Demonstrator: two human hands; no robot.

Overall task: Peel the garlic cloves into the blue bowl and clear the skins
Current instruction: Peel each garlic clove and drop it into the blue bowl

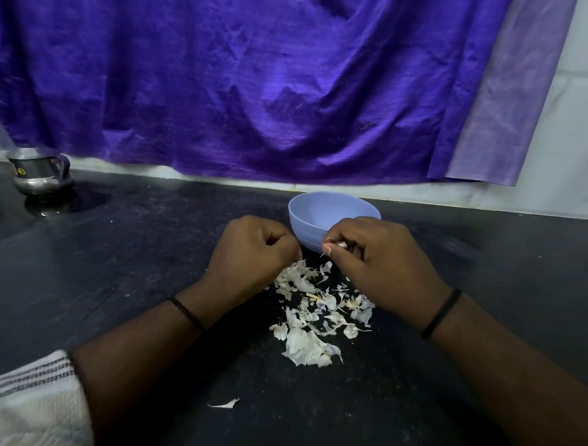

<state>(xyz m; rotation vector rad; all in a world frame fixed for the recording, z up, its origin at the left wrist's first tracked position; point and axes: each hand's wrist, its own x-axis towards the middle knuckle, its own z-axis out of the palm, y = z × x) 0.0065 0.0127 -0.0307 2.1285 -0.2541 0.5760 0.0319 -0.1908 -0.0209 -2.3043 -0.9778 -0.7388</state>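
Right hand [380, 253] pinches a clove [340, 245] by the bowl [306, 219]; left hand [253, 247] curled, apparently empty. Peel over the skins [317, 308], I'd say.

blue bowl [322, 211]: upright on counter | garlic clove [340, 245]: pinched | skins [317, 313]: pile before bowl

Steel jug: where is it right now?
In the head view, the steel jug stands far left on the dark counter, below the purple cloth.
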